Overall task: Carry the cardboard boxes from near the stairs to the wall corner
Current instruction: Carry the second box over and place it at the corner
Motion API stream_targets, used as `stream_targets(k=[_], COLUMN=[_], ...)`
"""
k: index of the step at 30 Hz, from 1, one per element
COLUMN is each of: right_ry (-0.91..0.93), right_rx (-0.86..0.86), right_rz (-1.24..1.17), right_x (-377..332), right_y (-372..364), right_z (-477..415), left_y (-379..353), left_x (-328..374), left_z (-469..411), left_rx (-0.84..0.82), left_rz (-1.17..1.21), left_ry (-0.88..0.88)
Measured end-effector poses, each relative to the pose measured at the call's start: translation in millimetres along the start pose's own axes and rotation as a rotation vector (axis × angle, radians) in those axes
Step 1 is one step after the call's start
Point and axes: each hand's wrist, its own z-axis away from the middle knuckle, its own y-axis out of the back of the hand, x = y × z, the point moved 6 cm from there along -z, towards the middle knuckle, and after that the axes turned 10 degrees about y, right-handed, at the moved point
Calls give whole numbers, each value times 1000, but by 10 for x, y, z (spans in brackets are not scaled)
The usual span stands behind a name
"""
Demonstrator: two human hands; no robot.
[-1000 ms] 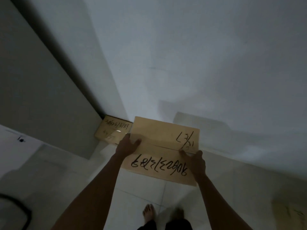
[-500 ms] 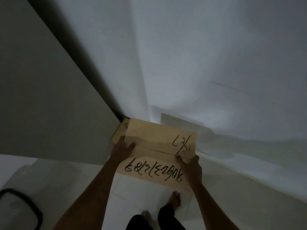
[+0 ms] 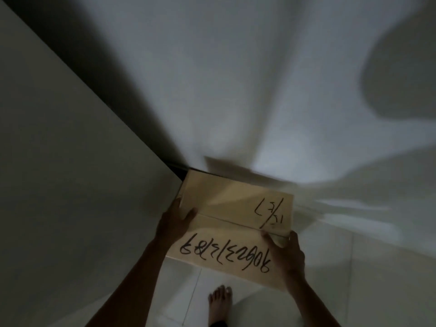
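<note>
A tan cardboard box (image 3: 226, 223) with black handwritten marks on its top flaps hangs above the floor right in front of the wall corner. My left hand (image 3: 175, 220) grips its left edge with the thumb on top. At the box's right edge my right hand (image 3: 286, 254) holds on, fingers spread over the near flap. The box covers the corner floor, so the smaller box seen there before is hidden.
A grey-green wall (image 3: 70, 173) runs along the left and a white wall (image 3: 259, 90) fills the back, meeting at the dark corner seam (image 3: 179, 169). White floor tiles (image 3: 354, 279) lie below. My bare foot (image 3: 219, 303) stands under the box.
I have stepped closer to the corner with the box in both hands. The smaller box on the corner floor has gone out of sight behind the carried box.
</note>
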Motion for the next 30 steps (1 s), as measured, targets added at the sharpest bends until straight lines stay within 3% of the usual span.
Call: stream_targets(k=[7, 12, 17, 26, 30], right_ry=[18, 50, 67, 78, 74], right_rx=[53, 124, 104, 56, -47], right_rz=[-15, 35, 56, 42, 53], right_x=[156, 41, -168, -429, -428], right_y=[-698, -860, -998, -1156, -1103], right_z=[-360, -458, -505, -604, -714], left_y=[-198, -231, -290, -139, -150], left_x=[-268, -226, -36, -31, 35], left_z=[-876, -989, -703, -957, -985], left_rx=[10, 81, 247, 144, 122], left_rz=[-19, -36, -300, -468, -505], left_ry=[-66, -158, -497, -443, -424])
